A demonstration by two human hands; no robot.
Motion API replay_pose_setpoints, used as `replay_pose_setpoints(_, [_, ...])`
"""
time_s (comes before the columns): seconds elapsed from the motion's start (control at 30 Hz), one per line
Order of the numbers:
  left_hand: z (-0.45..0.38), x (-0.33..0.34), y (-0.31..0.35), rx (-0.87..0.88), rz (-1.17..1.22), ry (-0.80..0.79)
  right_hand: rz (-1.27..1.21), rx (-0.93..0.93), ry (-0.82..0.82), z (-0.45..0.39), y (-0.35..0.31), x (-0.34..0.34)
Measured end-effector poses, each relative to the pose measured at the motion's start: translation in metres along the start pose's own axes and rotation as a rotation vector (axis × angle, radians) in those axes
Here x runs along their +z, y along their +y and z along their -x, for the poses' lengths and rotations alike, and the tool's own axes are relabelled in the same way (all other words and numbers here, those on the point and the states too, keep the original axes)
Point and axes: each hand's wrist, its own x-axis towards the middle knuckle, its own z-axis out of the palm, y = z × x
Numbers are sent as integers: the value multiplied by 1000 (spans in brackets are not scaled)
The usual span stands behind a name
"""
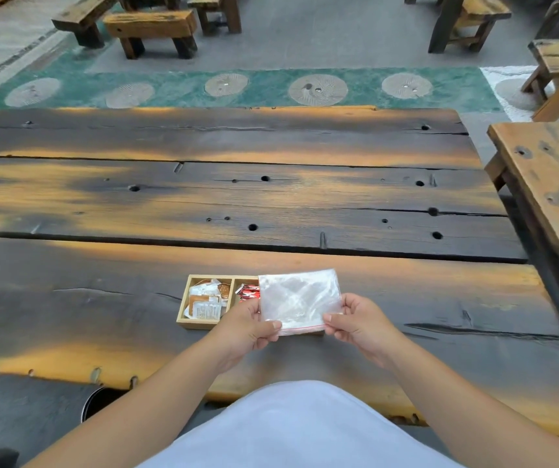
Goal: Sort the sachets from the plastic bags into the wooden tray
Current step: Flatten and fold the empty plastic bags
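Note:
A clear plastic bag (300, 298) with a red zip strip along its near edge is held flat above the right part of the wooden tray (183, 307). My left hand (249, 329) pinches the bag's near left corner, and my right hand (355, 320) pinches the near right corner. The bag looks empty. White and brown sachets (207, 300) fill the tray's left compartment. Red sachets (247, 292) lie in the middle compartment, partly covered by the bag. The bag hides the tray's right side.
The tray sits on a long dark plank table (237, 197), near its front edge. A wooden bench (555, 184) stands at the table's right end. More benches (151, 28) and stools stand on the floor beyond. A dark round opening (102, 400) shows below the table edge.

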Motion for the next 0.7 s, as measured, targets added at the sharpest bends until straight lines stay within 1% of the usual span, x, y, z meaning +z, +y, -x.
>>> replay_pose_setpoints(0.2, [17,-28,-14,-32,16,89,29,63,-92,-13,7,24])
replay_pose_setpoints(0.4, [42,-66,-37,-53,-54,229,222,77,-152,-26,12,65])
replay_pose_setpoints(0.53, [56,-96,-59,-53,-65,297,304,70,-191,-33,15,101])
replay_pose_setpoints(0.6, [60,-111,-69,-49,-60,314,334,71,-201,-36,15,115])
replay_pose_setpoints(0.67, [71,-140,-85,-61,3,352,381,81,-223,-39,17,144])
replay_pose_setpoints(0.7, [73,-144,-87,-63,23,355,384,85,-220,-39,16,147])
